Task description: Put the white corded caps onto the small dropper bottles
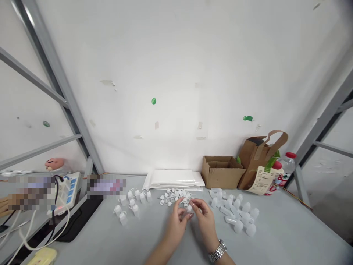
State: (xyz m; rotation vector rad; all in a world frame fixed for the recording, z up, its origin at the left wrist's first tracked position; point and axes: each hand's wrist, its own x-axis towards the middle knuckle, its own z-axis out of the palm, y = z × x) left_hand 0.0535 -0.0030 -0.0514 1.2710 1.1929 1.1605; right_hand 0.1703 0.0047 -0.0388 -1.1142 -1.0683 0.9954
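My left hand (177,222) and my right hand (204,219) meet over the grey table (275,235), fingers pinched together around a small white plastic piece (189,208), either a cap or a little bottle. A silver watch (217,251) sits on my right wrist. Just beyond my fingers lies a pile of small white caps (173,197). To the right, several translucent small bottles (237,213) lie loose. To the left stand several capped bottles (132,204).
A stack of white bags (173,179) lies against the wall. An open cardboard box (222,171), a brown paper bag (260,156) and a red-capped drink bottle (288,163) stand at the back right. A power strip (66,189) with cables is at left.
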